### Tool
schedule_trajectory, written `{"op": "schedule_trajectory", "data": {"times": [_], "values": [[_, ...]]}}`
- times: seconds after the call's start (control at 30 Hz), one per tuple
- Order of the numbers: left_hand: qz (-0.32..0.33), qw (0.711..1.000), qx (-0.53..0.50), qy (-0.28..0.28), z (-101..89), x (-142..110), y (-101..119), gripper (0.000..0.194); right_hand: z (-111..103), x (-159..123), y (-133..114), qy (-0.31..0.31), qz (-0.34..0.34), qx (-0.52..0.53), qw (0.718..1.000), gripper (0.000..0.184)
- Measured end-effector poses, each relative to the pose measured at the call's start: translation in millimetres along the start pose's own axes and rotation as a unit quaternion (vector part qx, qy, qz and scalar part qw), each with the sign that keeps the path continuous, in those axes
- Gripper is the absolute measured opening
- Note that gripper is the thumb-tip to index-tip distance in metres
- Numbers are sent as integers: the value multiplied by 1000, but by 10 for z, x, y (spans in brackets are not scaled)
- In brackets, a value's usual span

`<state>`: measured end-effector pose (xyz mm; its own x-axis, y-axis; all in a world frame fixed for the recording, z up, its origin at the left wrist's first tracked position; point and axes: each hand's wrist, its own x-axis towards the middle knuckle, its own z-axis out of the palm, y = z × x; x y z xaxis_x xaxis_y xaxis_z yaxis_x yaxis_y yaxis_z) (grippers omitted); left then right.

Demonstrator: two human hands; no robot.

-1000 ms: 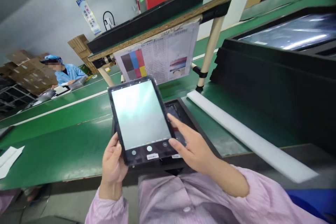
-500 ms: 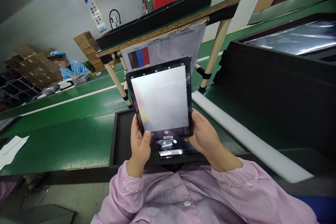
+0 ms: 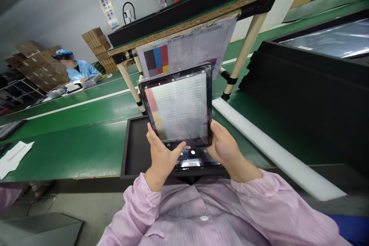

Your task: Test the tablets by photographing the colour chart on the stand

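Black tablet [image 3: 179,109] clasped between left hand [image 3: 162,157] and right hand [image 3: 226,146], I now lay my thumb [image 3: 178,150] over its lower border; the printed sheet [image 3: 187,52] newly shows onscreen, blurred.

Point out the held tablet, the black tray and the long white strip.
Held tablet [image 3: 178,109]: head view, middle of its lit screen.
Black tray [image 3: 137,148]: head view, bare floor at its left side.
Long white strip [image 3: 273,148]: head view, top surface, about midway along.
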<state>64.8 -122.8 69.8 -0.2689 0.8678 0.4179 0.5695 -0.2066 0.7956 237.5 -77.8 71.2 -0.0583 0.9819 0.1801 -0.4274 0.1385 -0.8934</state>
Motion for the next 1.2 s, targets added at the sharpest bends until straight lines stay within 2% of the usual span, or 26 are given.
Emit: {"op": "schedule_trajectory", "data": {"times": [0.2, 0.4, 0.5, 0.53, 0.6, 0.67, 0.77, 0.9, 1.0, 1.1, 1.2], "values": [[-9, 1000, -1, -8, -1, -3, -2, 134, -13, 5, 17, -4, -17, -37, 999, 45], [1, 999, -32, 3, -5, -3, -37, 132, 0, 3, 2, -4, -20, -49, 999, 51], [0, 984, -176, 11, -86, 71, -84, 99, -18, -39, -2, -15, 0, -49, 999, 58], [-26, 968, -248, 6, -127, 107, -99, 86, -28, -61, -14, -16, 3, -55, 998, 61], [-110, 919, -379, -11, -214, 175, -122, 66, -41, -111, -71, -23, -14, -94, 995, 63], [-183, 870, -457, -29, -283, 215, -136, 59, -34, -148, -186, -49, -56, -157, 985, 63], [-224, 837, -499, -29, -318, 196, -155, 61, 20, -134, -439, -111, -121, -248, 955, 66], [-245, 824, -509, -31, -298, 100, -199, 67, 96, -5, -711, -137, -205, -343, 906, 69], [-249, 821, -512, -38, -304, 47, -236, 69, 110, 68, -740, -118, -252, -406, 871, 70], [-264, 823, -503, -23, -338, 4, -251, 70, 113, 105, -656, -103, -238, -453, 853, 72], [-281, 826, -488, 0, -404, -37, -229, 72, 112, 167, -553, -122, -208, -455, 857, 73]]}}
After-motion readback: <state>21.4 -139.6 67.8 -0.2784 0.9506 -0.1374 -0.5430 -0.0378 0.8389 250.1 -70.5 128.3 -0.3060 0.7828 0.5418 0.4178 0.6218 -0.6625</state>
